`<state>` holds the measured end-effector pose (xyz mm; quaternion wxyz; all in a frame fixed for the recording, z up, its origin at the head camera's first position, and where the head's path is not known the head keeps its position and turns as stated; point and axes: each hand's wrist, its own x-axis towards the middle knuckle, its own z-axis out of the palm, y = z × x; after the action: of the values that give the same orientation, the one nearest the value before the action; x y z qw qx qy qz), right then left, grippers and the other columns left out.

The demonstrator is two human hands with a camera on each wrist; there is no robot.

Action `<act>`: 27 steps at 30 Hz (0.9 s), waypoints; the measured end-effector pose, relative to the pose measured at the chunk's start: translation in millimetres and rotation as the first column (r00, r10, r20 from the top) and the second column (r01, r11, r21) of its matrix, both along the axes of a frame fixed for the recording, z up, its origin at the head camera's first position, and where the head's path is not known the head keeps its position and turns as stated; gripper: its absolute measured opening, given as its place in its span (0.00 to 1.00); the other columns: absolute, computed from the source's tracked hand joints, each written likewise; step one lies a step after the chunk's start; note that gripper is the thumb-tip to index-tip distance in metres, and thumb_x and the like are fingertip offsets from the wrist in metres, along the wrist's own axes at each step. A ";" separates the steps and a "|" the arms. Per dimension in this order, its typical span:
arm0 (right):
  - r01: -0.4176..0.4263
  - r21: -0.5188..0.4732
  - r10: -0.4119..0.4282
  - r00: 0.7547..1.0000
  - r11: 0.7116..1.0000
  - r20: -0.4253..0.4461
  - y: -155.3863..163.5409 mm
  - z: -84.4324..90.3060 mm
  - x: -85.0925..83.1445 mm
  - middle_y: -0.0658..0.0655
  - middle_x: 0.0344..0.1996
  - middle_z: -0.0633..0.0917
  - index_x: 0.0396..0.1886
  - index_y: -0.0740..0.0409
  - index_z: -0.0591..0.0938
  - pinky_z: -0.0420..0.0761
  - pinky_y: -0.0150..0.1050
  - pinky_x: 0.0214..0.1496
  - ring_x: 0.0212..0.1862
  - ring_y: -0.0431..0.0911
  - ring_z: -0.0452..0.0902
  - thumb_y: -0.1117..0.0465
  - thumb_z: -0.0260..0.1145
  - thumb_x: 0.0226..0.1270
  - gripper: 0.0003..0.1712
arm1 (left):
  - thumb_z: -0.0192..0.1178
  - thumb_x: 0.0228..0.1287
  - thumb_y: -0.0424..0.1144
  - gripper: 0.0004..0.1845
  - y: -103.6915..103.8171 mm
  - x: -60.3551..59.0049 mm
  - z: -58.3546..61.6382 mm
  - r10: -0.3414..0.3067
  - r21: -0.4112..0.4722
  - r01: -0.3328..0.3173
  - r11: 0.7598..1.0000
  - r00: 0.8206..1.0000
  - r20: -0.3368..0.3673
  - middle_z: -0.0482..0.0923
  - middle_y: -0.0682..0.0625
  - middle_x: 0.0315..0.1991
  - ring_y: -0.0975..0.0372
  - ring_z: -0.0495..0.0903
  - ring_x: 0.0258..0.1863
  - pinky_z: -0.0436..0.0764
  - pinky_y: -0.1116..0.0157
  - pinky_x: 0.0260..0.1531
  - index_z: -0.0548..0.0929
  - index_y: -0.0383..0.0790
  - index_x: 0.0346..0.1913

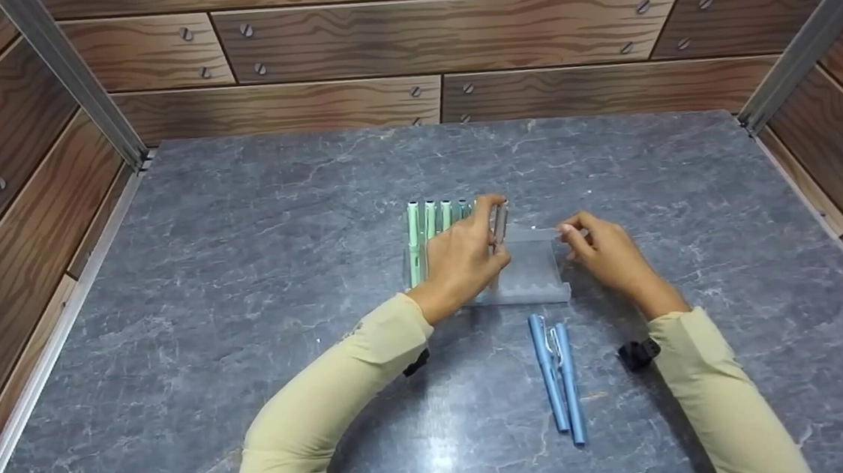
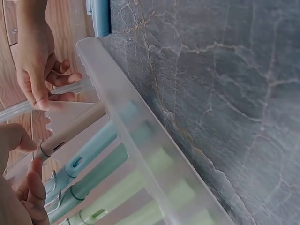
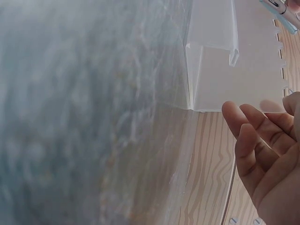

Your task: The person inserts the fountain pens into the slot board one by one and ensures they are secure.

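Note:
A translucent pen rack (image 1: 533, 265) with a notched edge stands on the table. My left hand (image 1: 465, 259) reaches over it and pinches a taupe pen (image 1: 500, 221) between thumb and fingers. The pen lies across the rack, its lower end at the front ledge (image 2: 140, 122) in the left wrist view. Beside it sit a light blue pen (image 2: 91, 152), a darker green one (image 2: 101, 171) and several pale green pens (image 1: 414, 237). My right hand (image 1: 607, 248) holds the rack's far right corner with its fingertips, seen also in the right wrist view (image 3: 272, 154).
Two blue pens (image 1: 549, 377) with silver clips lie side by side on the marbled table (image 1: 244, 280), in front of the rack and between my forearms. Wood-patterned walls (image 1: 451, 35) bound the table at the back and sides.

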<state>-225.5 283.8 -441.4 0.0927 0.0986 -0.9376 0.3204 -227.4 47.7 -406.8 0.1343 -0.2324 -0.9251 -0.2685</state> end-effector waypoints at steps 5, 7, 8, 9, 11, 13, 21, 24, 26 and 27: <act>-0.001 -0.019 0.001 1.000 1.000 0.007 0.1 -1.0 0.1 0.67 0.38 0.85 0.45 0.67 0.79 0.77 0.31 0.31 0.31 0.56 0.84 0.58 0.52 0.76 0.16 | 0.64 0.52 0.41 0.34 0.4 -0.2 -2.1 0.005 -0.020 -0.005 1.000 1.000 0.001 0.81 0.56 0.25 0.63 0.75 0.18 0.68 0.68 0.13 0.65 0.53 0.63; -0.002 -0.030 0.002 1.000 1.000 0.009 0.1 -1.2 0.3 0.67 0.38 0.85 0.45 0.67 0.79 0.76 0.29 0.30 0.31 0.57 0.84 0.58 0.52 0.76 0.16 | 0.65 0.52 0.41 0.34 0.2 -0.2 -2.3 0.005 -0.025 -0.005 1.000 1.000 0.006 0.81 0.56 0.24 0.63 0.75 0.17 0.68 0.69 0.12 0.65 0.53 0.63; -0.003 -0.035 0.003 1.000 0.999 0.009 0.1 -1.4 0.3 0.67 0.37 0.85 0.45 0.67 0.79 0.76 0.28 0.29 0.31 0.57 0.84 0.58 0.52 0.76 0.16 | 0.65 0.52 0.41 0.34 0.1 -0.2 -2.5 0.006 -0.029 -0.005 1.000 1.000 0.009 0.81 0.57 0.24 0.64 0.74 0.17 0.67 0.69 0.12 0.65 0.53 0.63; -0.004 -0.041 0.004 1.000 0.999 0.010 0.0 -1.6 0.1 0.67 0.37 0.85 0.45 0.67 0.79 0.76 0.28 0.28 0.31 0.58 0.84 0.58 0.52 0.76 0.16 | 0.65 0.51 0.41 0.34 0.1 -0.3 -2.6 0.007 -0.031 -0.007 0.999 1.000 0.010 0.81 0.57 0.23 0.64 0.74 0.16 0.67 0.69 0.12 0.65 0.53 0.63; -0.006 -0.052 0.006 1.000 0.999 0.014 -0.1 -1.4 -0.1 0.68 0.37 0.85 0.45 0.67 0.79 0.75 0.27 0.27 0.31 0.58 0.84 0.59 0.52 0.76 0.15 | 0.65 0.51 0.41 0.34 0.1 -0.1 -2.4 0.013 -0.040 -0.012 0.999 1.000 0.014 0.81 0.57 0.22 0.64 0.74 0.16 0.66 0.68 0.11 0.65 0.53 0.63; -0.009 -0.057 0.010 1.000 0.998 0.019 -0.2 -1.3 -0.3 0.68 0.37 0.85 0.45 0.68 0.79 0.75 0.27 0.27 0.31 0.58 0.84 0.59 0.52 0.76 0.15 | 0.65 0.51 0.41 0.34 0.3 0.0 -2.2 0.015 -0.049 -0.014 0.999 1.000 0.014 0.81 0.56 0.22 0.63 0.75 0.16 0.67 0.68 0.12 0.65 0.53 0.62; -0.021 -0.059 0.022 1.000 0.998 0.016 0.2 -1.5 -0.2 0.68 0.37 0.85 0.45 0.69 0.78 0.76 0.26 0.28 0.30 0.56 0.85 0.61 0.52 0.75 0.15 | 0.64 0.52 0.40 0.32 0.9 -1.1 0.0 0.023 -0.085 -0.021 0.996 0.999 0.023 0.83 0.51 0.23 0.60 0.78 0.18 0.71 0.64 0.12 0.66 0.51 0.61; -0.019 -0.059 0.019 1.000 0.998 0.013 0.1 -1.1 -0.5 0.68 0.37 0.85 0.45 0.69 0.78 0.76 0.26 0.28 0.30 0.57 0.85 0.61 0.52 0.75 0.15 | 0.64 0.52 0.41 0.32 0.4 -2.1 1.3 0.030 -0.096 -0.026 0.995 0.999 0.039 0.82 0.51 0.22 0.60 0.78 0.17 0.70 0.64 0.11 0.66 0.51 0.62; -0.016 -0.058 0.016 1.000 0.998 0.012 0.2 -1.0 -0.6 0.68 0.37 0.85 0.45 0.69 0.78 0.76 0.26 0.29 0.30 0.57 0.85 0.61 0.53 0.75 0.14 | 0.64 0.53 0.41 0.32 -0.4 -2.8 2.0 0.032 -0.103 -0.026 0.994 0.998 0.053 0.82 0.51 0.22 0.59 0.77 0.17 0.69 0.64 0.11 0.66 0.51 0.62; -0.014 -0.057 0.015 1.000 0.998 0.012 0.2 -0.8 -0.5 0.68 0.37 0.85 0.45 0.69 0.78 0.76 0.26 0.29 0.30 0.58 0.85 0.61 0.53 0.75 0.14 | 0.63 0.53 0.41 0.32 -0.9 -3.0 2.5 0.032 -0.107 -0.025 0.994 0.998 0.062 0.82 0.51 0.22 0.59 0.77 0.17 0.69 0.64 0.11 0.65 0.51 0.63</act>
<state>-226.1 284.1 -442.2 0.0876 0.1007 -0.9278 0.3483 -230.3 46.8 -404.4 0.0963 -0.2173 -0.9451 -0.2241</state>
